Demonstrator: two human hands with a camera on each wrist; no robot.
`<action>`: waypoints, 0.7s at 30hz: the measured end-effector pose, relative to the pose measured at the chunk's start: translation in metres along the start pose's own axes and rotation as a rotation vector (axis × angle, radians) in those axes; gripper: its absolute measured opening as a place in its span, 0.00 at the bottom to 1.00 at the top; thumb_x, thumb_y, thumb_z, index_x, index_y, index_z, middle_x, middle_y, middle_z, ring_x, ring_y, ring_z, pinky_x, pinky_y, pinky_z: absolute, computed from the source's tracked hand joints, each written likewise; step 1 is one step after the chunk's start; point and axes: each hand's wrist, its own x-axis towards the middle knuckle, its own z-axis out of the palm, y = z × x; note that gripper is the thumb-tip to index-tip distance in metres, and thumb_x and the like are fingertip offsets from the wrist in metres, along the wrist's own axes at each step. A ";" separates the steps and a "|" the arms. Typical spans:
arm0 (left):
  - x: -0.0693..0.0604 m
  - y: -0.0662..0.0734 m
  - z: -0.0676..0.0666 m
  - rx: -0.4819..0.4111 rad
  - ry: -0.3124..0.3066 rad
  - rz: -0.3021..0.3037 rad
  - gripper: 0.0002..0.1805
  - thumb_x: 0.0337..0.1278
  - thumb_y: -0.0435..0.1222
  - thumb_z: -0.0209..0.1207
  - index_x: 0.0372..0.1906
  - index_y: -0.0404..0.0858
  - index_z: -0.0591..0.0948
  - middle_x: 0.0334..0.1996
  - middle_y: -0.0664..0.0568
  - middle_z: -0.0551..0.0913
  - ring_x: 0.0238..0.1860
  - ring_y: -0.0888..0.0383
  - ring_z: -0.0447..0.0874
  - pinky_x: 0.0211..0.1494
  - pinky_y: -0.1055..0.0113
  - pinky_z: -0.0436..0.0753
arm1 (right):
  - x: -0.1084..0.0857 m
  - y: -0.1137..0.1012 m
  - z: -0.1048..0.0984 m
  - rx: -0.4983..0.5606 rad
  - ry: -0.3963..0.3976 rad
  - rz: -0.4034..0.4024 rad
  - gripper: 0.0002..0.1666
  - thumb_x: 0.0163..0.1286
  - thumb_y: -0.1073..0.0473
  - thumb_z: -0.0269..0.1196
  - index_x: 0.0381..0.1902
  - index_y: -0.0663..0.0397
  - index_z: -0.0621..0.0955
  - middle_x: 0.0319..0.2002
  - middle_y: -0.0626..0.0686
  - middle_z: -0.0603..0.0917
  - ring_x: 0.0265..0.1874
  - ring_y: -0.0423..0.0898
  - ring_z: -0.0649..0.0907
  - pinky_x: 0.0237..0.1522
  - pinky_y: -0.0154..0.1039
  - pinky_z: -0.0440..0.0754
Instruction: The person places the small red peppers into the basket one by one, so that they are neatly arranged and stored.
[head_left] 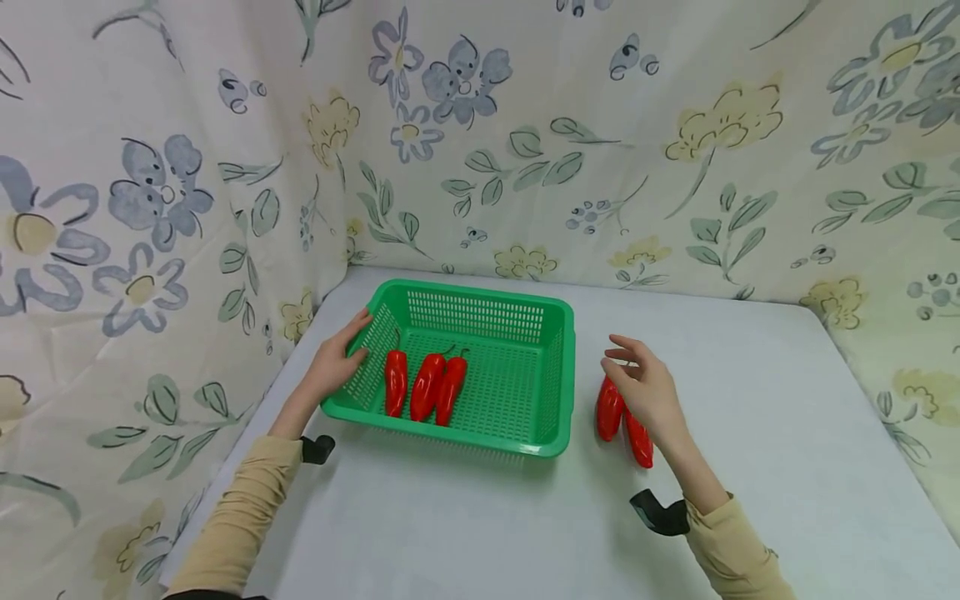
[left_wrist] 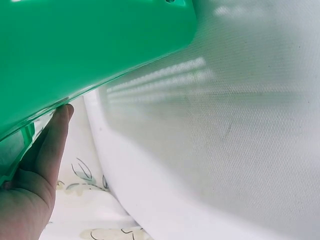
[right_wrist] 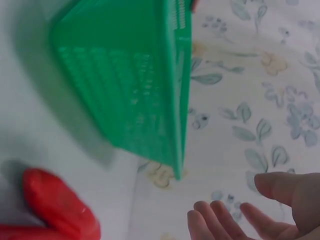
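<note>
A green plastic basket (head_left: 557,446) with slotted sides stands on the white table. Three red chili peppers (head_left: 427,387) with dark stems lie inside it, toward its left. At the basket's left end, my left hand (head_left: 335,364) holds the rim; the left wrist view has its thumb or finger against the edge. Right of the basket, two more red peppers (head_left: 610,410) lie on the tabletop, partly hidden by my right hand (head_left: 647,388). That hand hovers over them with relaxed, bent fingers and an empty palm, plain in the right wrist view.
White table (head_left: 750,400) extends around the basket on all sides. Floral cloth (head_left: 525,167) hangs behind it and along the left. A black strap with a small camera (head_left: 662,513) sits at the right wrist, and another camera (head_left: 318,450) at the left.
</note>
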 end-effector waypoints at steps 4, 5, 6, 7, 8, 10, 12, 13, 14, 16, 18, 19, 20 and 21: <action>-0.002 0.001 0.000 0.004 -0.002 -0.003 0.32 0.64 0.28 0.50 0.73 0.41 0.59 0.76 0.51 0.51 0.74 0.43 0.50 0.73 0.43 0.57 | -0.002 0.013 -0.013 -0.060 0.028 0.024 0.29 0.73 0.54 0.49 0.69 0.56 0.63 0.60 0.65 0.74 0.57 0.64 0.76 0.54 0.58 0.79; -0.002 0.001 -0.001 0.004 -0.001 -0.002 0.32 0.63 0.28 0.50 0.72 0.40 0.59 0.76 0.51 0.52 0.74 0.43 0.50 0.73 0.43 0.57 | -0.002 0.016 -0.016 -0.071 0.035 0.032 0.29 0.73 0.54 0.49 0.69 0.57 0.63 0.60 0.66 0.74 0.57 0.65 0.76 0.53 0.58 0.79; -0.002 0.001 -0.001 0.004 -0.001 -0.001 0.32 0.63 0.28 0.50 0.72 0.40 0.59 0.76 0.51 0.52 0.74 0.43 0.50 0.73 0.43 0.57 | -0.002 0.019 -0.018 -0.081 0.041 0.039 0.30 0.73 0.54 0.49 0.69 0.57 0.63 0.60 0.66 0.74 0.57 0.65 0.76 0.53 0.58 0.79; -0.002 0.001 -0.001 0.005 0.001 0.000 0.32 0.63 0.28 0.50 0.72 0.40 0.59 0.76 0.51 0.52 0.74 0.43 0.50 0.73 0.43 0.57 | -0.002 0.022 -0.020 -0.094 0.048 0.044 0.30 0.73 0.54 0.49 0.69 0.58 0.63 0.60 0.67 0.74 0.57 0.66 0.76 0.52 0.58 0.80; -0.002 0.002 -0.001 0.004 0.002 0.001 0.32 0.63 0.28 0.50 0.72 0.40 0.59 0.76 0.51 0.52 0.74 0.43 0.51 0.73 0.43 0.57 | -0.002 0.025 -0.022 -0.107 0.055 0.048 0.30 0.73 0.54 0.49 0.69 0.58 0.63 0.60 0.68 0.74 0.56 0.66 0.76 0.51 0.59 0.80; -0.002 0.002 -0.001 0.002 0.004 0.003 0.32 0.63 0.28 0.50 0.72 0.40 0.60 0.76 0.51 0.52 0.74 0.43 0.51 0.73 0.43 0.57 | -0.001 0.031 -0.025 -0.126 0.065 0.058 0.30 0.73 0.54 0.49 0.69 0.59 0.63 0.59 0.69 0.74 0.56 0.67 0.76 0.51 0.59 0.80; -0.002 0.002 -0.001 0.002 0.005 0.005 0.32 0.63 0.28 0.51 0.72 0.40 0.60 0.76 0.51 0.52 0.74 0.43 0.51 0.73 0.43 0.57 | 0.000 0.036 -0.026 -0.144 0.074 0.066 0.30 0.73 0.53 0.49 0.69 0.60 0.63 0.59 0.70 0.74 0.56 0.68 0.76 0.50 0.60 0.80; -0.001 0.002 -0.001 0.002 0.005 0.005 0.32 0.63 0.28 0.51 0.72 0.40 0.60 0.76 0.51 0.52 0.74 0.43 0.51 0.73 0.43 0.57 | 0.001 0.039 -0.027 -0.151 0.077 0.069 0.30 0.73 0.53 0.49 0.69 0.61 0.63 0.59 0.70 0.74 0.55 0.68 0.76 0.50 0.61 0.80; -0.001 0.002 -0.001 0.003 0.003 0.005 0.32 0.63 0.28 0.51 0.72 0.40 0.59 0.76 0.51 0.52 0.74 0.43 0.51 0.73 0.43 0.57 | 0.002 0.042 -0.027 -0.157 0.080 0.073 0.30 0.73 0.53 0.49 0.69 0.61 0.63 0.59 0.70 0.74 0.55 0.68 0.76 0.50 0.61 0.80; -0.001 0.001 -0.001 0.005 0.003 0.005 0.32 0.63 0.28 0.51 0.72 0.40 0.59 0.76 0.52 0.52 0.74 0.43 0.51 0.73 0.43 0.57 | 0.005 0.048 -0.027 -0.168 0.082 0.081 0.30 0.73 0.54 0.49 0.68 0.62 0.63 0.59 0.71 0.74 0.56 0.68 0.76 0.50 0.61 0.79; -0.001 0.001 -0.001 0.006 0.004 0.006 0.32 0.64 0.28 0.51 0.72 0.40 0.59 0.76 0.52 0.52 0.74 0.43 0.51 0.73 0.43 0.57 | 0.007 0.055 -0.027 -0.177 0.073 0.093 0.30 0.73 0.54 0.49 0.68 0.63 0.64 0.59 0.72 0.73 0.56 0.68 0.75 0.50 0.61 0.79; -0.001 0.001 0.000 0.007 0.003 0.007 0.32 0.64 0.28 0.51 0.73 0.40 0.59 0.76 0.52 0.51 0.74 0.43 0.51 0.73 0.43 0.57 | 0.009 0.059 -0.026 -0.184 0.068 0.095 0.30 0.73 0.55 0.49 0.68 0.64 0.64 0.58 0.72 0.73 0.56 0.69 0.76 0.50 0.61 0.79; -0.001 0.001 0.000 0.006 0.002 0.008 0.32 0.64 0.28 0.50 0.73 0.40 0.59 0.76 0.52 0.51 0.74 0.43 0.50 0.73 0.43 0.56 | 0.010 0.063 -0.026 -0.191 0.060 0.099 0.30 0.73 0.55 0.49 0.68 0.65 0.64 0.58 0.72 0.73 0.56 0.69 0.75 0.50 0.61 0.79; -0.002 0.001 0.001 0.005 0.002 0.009 0.32 0.64 0.28 0.50 0.73 0.40 0.59 0.76 0.52 0.51 0.74 0.43 0.50 0.73 0.43 0.57 | 0.011 0.067 -0.025 -0.200 0.052 0.104 0.30 0.72 0.55 0.49 0.67 0.65 0.64 0.58 0.73 0.73 0.56 0.69 0.76 0.50 0.61 0.80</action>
